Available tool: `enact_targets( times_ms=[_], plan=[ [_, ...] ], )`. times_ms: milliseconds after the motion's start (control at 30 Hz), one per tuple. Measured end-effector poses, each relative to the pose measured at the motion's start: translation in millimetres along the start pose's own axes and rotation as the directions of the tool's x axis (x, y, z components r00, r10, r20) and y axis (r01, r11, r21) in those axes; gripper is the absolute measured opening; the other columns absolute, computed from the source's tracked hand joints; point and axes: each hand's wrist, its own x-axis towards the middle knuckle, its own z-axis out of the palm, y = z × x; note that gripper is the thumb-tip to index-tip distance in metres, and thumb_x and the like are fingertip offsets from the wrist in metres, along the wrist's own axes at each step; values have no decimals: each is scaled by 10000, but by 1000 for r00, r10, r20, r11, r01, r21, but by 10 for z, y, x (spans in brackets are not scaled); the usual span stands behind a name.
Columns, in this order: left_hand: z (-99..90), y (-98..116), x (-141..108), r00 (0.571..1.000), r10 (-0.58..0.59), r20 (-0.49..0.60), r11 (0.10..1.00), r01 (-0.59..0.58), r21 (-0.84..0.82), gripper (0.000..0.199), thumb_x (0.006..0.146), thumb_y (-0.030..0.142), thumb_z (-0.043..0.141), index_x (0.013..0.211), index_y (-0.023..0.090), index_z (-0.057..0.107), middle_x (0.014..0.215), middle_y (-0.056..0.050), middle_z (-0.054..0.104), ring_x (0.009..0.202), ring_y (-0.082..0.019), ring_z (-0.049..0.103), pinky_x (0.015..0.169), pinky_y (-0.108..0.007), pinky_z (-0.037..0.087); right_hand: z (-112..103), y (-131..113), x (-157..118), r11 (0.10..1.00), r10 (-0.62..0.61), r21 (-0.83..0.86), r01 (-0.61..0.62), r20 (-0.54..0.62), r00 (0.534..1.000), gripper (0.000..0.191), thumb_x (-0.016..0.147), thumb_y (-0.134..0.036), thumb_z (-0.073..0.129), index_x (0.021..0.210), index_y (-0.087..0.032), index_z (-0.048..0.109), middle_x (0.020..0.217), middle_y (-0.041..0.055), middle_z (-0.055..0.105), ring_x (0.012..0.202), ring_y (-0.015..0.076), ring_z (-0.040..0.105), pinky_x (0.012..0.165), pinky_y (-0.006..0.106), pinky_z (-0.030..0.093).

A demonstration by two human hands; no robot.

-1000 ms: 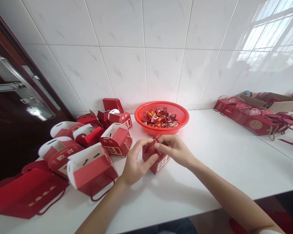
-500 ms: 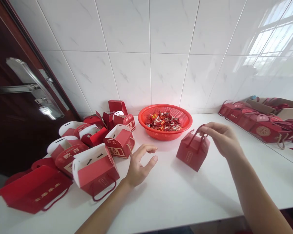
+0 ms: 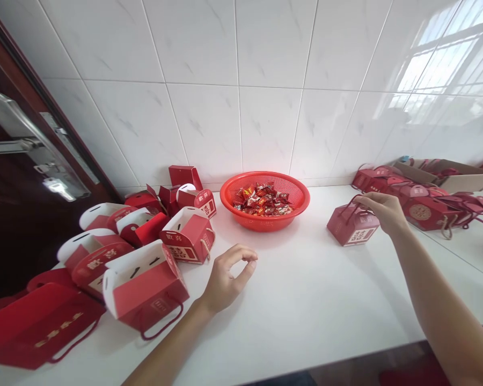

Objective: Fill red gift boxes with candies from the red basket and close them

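Note:
My right hand (image 3: 382, 210) pinches the cord handle of a small closed red gift box (image 3: 353, 225), right of the basket. Pale characters on a light panel mark the box's front. I cannot tell whether its base touches the table. Loosely curled and empty, my left hand (image 3: 229, 280) hovers over the white table (image 3: 290, 300), thumb tip close to the forefinger tip. Beside it on the left is an open-topped red gift box (image 3: 191, 234) with a beige cord. A red plastic basket (image 3: 264, 222) holds wrapped candies (image 3: 263, 200) near the wall.
Several open gift boxes (image 3: 148, 289) crowd the left side of the table, near a dark door with a metal handle (image 3: 22, 145). Closed red gift boxes (image 3: 422, 212) stand grouped at the right, before a cardboard box (image 3: 454, 179). White tiles (image 3: 201, 123) cover the wall behind.
My right hand has carried the closed gift box rightward and turned it so its lettered panel shows. My left thumb and forefinger have drawn closer together. The view has shifted slightly right.

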Motion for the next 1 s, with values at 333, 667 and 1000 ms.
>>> enact_targets(
  times_ms=[333, 667, 1000],
  plan=[
    [22, -22, -15, 998, 15, 53, 1000, -15, -5, 121, 926, 195, 604, 858, 201, 704, 850, -45, 733, 793, -171, 698, 749, -280, 582, -62, 74, -70, 914, -95, -393, 102, 36, 995, 295, 639, -504, 740, 593, -236, 626, 564, 29, 577, 612, 212, 514, 584, 336, 364],
    [26, -30, -33, 994, 15, 112, 1000, -14, -9, 129, 944, 180, 584, 879, 195, 694, 863, -43, 715, 809, -160, 693, 754, -264, 575, 405, 308, -829, 502, -480, -774, 384, 120, 869, 371, 946, -370, 467, 1165, -213, 722, 1407, 185, 607, 1265, 389, 565, 1017, 558, 450],
    [51, -9, -59, 984, 11, 175, 1000, -10, -5, 148, 946, 173, 564, 868, 197, 688, 846, -49, 719, 790, -166, 686, 748, -279, 572, 308, 914, -560, 306, -318, -863, 402, 305, 898, 320, 831, -115, 466, 931, -185, 762, 1516, 164, 563, 1493, 382, 378, 1172, 640, 297]
  ],
)
